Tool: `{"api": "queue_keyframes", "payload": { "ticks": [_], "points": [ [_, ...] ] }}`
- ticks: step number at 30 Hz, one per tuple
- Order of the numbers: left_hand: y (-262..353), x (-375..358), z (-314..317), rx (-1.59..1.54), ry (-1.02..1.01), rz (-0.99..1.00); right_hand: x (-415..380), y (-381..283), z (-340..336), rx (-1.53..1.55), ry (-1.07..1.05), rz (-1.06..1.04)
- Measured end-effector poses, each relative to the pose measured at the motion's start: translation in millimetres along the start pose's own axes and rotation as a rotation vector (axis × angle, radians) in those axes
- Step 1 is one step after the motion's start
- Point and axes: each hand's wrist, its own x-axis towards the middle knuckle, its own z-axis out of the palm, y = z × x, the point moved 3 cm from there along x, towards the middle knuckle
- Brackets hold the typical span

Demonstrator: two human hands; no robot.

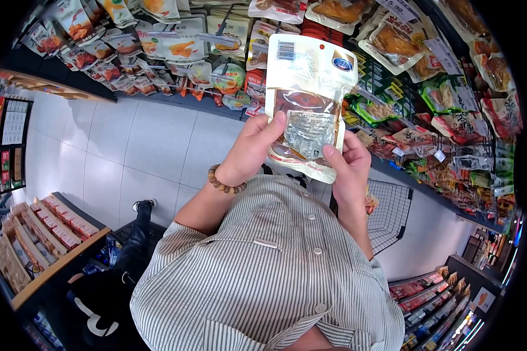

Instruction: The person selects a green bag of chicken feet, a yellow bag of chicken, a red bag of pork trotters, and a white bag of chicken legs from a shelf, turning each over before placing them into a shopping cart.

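Note:
A vacuum-style food packet (pixel 311 100) is held up in front of my chest. It is white at the top, with a barcode and a blue oval logo, and brown food shows through its clear window below a printed label. My left hand (pixel 253 140), with a beaded bracelet (pixel 223 182) at the wrist, grips the packet's left edge, thumb on the front. My right hand (pixel 350 164) holds its lower right edge, thumb also on the front. The other fingers are partly hidden behind it.
Racks of hanging snack packets (pixel 181 47) run ahead and to the right. A wire shopping basket or cart (pixel 386 219) is at my right side. Another person's leg (pixel 136 237) shows behind left, near a shelf of boxes (pixel 55 219). Pale tiles (pixel 108 131) cover the floor.

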Motion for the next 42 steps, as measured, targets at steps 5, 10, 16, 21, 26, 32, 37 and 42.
{"api": "queue_keyframes", "payload": {
  "ticks": [5,10,16,21,26,32,37,42],
  "points": [
    [0.4,0.9,1.6,0.025,-0.026,0.003,-1.6,-1.7,-0.1,-0.032,0.007,-0.012],
    [2.6,0.5,3.8,0.000,-0.034,0.006,-2.0,-2.2,1.3,-0.027,0.008,-0.017],
    [4.6,0.3,4.4,-0.020,-0.045,0.007,-2.3,-0.3,1.4,-0.014,-0.002,-0.041],
    [6.0,0.0,3.8,-0.007,-0.037,0.022,-2.0,1.2,1.0,-0.027,-0.015,-0.062],
    [6.1,-0.7,2.5,-0.008,-0.038,0.000,-3.4,1.6,2.7,-0.057,-0.001,-0.071],
    [3.6,-0.7,0.2,-0.017,-0.030,-0.004,-3.6,2.4,2.9,-0.071,0.013,-0.077],
    [6.0,-0.8,3.8,-0.020,-0.008,-0.012,-2.0,0.6,3.5,-0.088,0.023,-0.085],
    [4.9,-0.6,3.5,-0.034,0.036,0.003,0.7,0.3,5.4,-0.112,0.042,-0.133]
  ]
}}
